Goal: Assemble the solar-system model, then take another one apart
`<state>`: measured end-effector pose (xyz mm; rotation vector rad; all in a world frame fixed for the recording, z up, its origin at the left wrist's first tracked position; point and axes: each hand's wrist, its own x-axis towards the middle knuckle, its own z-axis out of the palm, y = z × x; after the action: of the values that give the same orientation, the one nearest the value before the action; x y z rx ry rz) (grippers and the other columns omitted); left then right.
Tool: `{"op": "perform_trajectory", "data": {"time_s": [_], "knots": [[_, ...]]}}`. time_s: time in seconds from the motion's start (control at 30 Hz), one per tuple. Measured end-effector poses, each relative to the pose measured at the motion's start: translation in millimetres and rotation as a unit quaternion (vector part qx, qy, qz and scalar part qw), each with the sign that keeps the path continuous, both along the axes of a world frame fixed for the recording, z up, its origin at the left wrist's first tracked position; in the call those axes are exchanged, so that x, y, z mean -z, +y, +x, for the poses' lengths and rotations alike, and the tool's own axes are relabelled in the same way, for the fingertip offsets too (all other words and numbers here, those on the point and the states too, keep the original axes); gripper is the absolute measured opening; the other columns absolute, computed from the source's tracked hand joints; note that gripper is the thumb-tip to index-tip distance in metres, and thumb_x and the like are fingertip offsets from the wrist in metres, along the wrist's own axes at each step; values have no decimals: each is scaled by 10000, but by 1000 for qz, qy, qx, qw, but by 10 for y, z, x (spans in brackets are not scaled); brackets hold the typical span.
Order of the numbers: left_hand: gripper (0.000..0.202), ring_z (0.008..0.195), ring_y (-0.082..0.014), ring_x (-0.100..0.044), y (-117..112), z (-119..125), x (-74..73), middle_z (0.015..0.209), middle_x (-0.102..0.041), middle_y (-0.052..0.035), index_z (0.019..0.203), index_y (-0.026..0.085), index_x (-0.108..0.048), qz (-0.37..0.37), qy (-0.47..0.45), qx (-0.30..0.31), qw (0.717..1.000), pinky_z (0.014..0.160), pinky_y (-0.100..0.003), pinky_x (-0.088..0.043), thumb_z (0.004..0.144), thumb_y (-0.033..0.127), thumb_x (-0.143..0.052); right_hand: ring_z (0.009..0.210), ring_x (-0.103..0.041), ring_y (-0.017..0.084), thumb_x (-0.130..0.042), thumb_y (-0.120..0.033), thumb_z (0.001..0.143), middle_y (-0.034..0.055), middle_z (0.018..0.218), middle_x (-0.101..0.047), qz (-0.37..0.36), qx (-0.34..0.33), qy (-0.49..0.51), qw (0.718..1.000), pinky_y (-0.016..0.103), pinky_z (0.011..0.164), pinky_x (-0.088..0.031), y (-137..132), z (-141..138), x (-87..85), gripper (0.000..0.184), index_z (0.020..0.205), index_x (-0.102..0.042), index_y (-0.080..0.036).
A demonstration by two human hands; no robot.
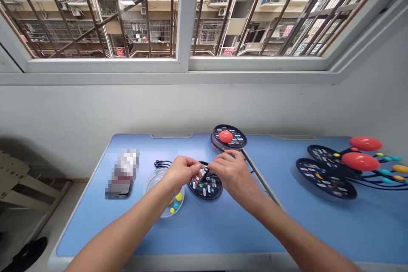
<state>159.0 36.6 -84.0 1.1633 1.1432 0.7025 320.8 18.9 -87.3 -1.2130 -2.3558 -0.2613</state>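
Observation:
Both hands meet above a round black disc (206, 189) printed with small coloured planets and white labels. My left hand (181, 174) is closed in a pinch at a small whitish, shiny bit (202, 171), too small to make out. Beside it, my right hand (228, 170) has its fingers bent and pinched at the top of a short black piece (205, 174) over the disc. The fingers partly hide what they grip. Below my left forearm stands a clear round tub (156, 178) holding yellow, orange and teal balls.
Black thin rods (162, 164) lie behind the tub. At the back, a red dome (225, 136) sits on stacked discs (237, 142). Finished-looking planet models (325, 178) with red balls (360, 161) stand right. A blurred-out phone-like item (123, 174) lies left on the blue table (223, 238).

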Motion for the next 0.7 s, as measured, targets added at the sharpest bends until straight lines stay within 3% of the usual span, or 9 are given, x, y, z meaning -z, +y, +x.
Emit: {"op": "perform_trajectory", "data": {"time_s": [0.13,0.27,0.47,0.7], "knots": [[114,517,-76,-455,-48,76,143,552,-561,14,688,102,-634,10,16,-47,999,552,-209,-360,700,114,-521,658,-561,168,-506,-85,820,43,654,-656,-41,45,6,998,280,642,-388,85,121,83,252,637,-648,-186],[157,564,-92,-512,-58,138,236,592,-608,-7,717,92,-668,28,41,-53,997,594,-211,-404,672,43,-526,644,-582,161,-506,-115,825,33,682,-656,-61,70,13,996,242,571,-416,72,162,117,234,693,-677,-203],[221,594,-105,-536,46,191,250,698,-664,-35,882,95,-693,99,108,-32,989,572,-203,-412,708,96,-556,638,-600,157,-537,-121,813,15,664,-641,-76,88,9,993,227,549,-430,66,164,116,203,721,-693,-213],[262,649,-136,-578,114,190,223,748,-692,-35,886,132,-722,181,199,22,963,623,-216,-441,677,86,-571,584,-571,152,-562,-83,787,17,623,-632,-70,96,-15,993,228,519,-380,61,117,92,211,669,-692,-201]]}}
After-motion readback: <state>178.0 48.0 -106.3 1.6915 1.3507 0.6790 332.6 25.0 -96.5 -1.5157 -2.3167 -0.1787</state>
